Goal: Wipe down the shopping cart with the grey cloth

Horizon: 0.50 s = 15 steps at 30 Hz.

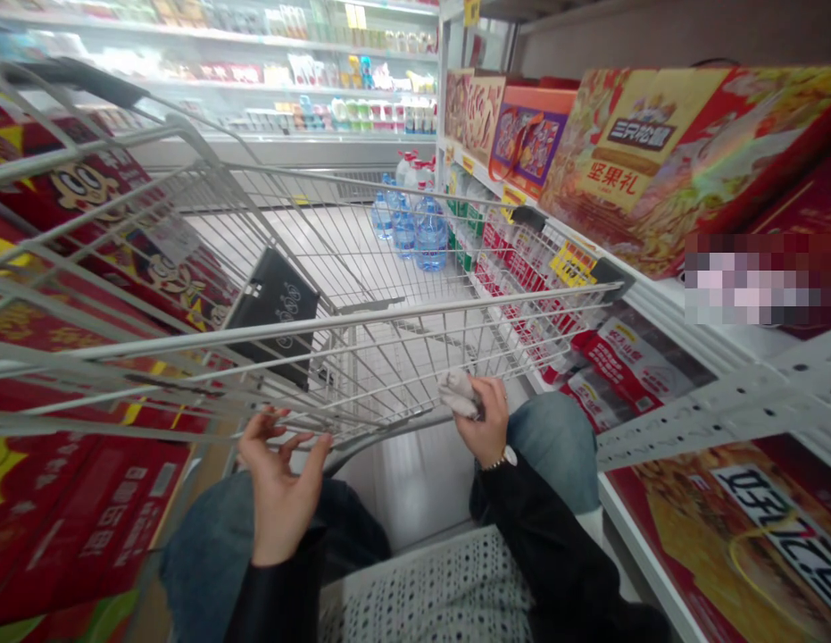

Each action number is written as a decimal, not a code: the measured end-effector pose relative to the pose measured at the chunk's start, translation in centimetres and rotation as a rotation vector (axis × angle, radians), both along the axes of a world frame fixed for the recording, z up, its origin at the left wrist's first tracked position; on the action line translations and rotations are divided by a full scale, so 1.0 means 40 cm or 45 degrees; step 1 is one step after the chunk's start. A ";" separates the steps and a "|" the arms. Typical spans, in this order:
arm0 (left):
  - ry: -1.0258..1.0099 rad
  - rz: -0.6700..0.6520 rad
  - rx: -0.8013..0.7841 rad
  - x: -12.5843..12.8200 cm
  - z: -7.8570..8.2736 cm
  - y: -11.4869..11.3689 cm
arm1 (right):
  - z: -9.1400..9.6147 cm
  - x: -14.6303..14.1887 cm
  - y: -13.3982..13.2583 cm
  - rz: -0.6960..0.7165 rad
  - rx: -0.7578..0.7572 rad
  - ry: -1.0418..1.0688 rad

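A metal wire shopping cart (361,321) stands across the aisle in front of me. My right hand (486,420) is closed around a crumpled whitish cloth or wipe (459,395), held at the cart's lower near side. Whether the cloth presses on the wires I cannot tell. My left hand (281,482) has its fingers apart and holds nothing. Its fingertips are close to the lower wires of the cart's near side. Inside the basket, a dark grey plastic panel (274,313) hangs toward the left.
Red boxes (73,527) are stacked at the left. A shelf (656,313) on the right bears gift boxes (662,161), with packs of bottled water (629,357) below. Large water bottles (428,232) stand on the floor beyond the cart, before a refrigerated display (254,89).
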<state>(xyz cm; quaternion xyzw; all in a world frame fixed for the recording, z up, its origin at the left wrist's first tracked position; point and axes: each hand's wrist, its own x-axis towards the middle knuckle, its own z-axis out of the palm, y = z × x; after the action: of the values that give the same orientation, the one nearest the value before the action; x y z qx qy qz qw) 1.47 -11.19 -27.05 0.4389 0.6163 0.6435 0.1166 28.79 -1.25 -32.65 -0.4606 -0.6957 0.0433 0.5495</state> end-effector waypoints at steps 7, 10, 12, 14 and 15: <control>-0.049 0.047 0.052 -0.035 0.015 0.005 | -0.019 0.012 -0.020 0.033 -0.066 -0.061; -0.084 0.150 0.039 -0.036 0.026 0.009 | 0.001 0.000 -0.025 0.036 -0.077 -0.064; -0.062 0.302 0.046 -0.016 0.033 0.011 | 0.024 -0.010 -0.018 0.044 -0.072 -0.066; 0.007 0.467 0.092 0.027 0.032 0.012 | 0.036 -0.014 -0.009 0.052 -0.073 -0.076; 0.045 0.513 0.126 0.057 0.028 0.011 | 0.035 -0.013 -0.006 0.055 -0.078 -0.084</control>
<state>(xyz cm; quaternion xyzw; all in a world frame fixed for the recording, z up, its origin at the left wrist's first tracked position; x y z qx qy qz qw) 3.75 -10.74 -25.95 0.3233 0.6610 0.6755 -0.0469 28.28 -1.51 -31.27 -0.4633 -0.7217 0.0613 0.5107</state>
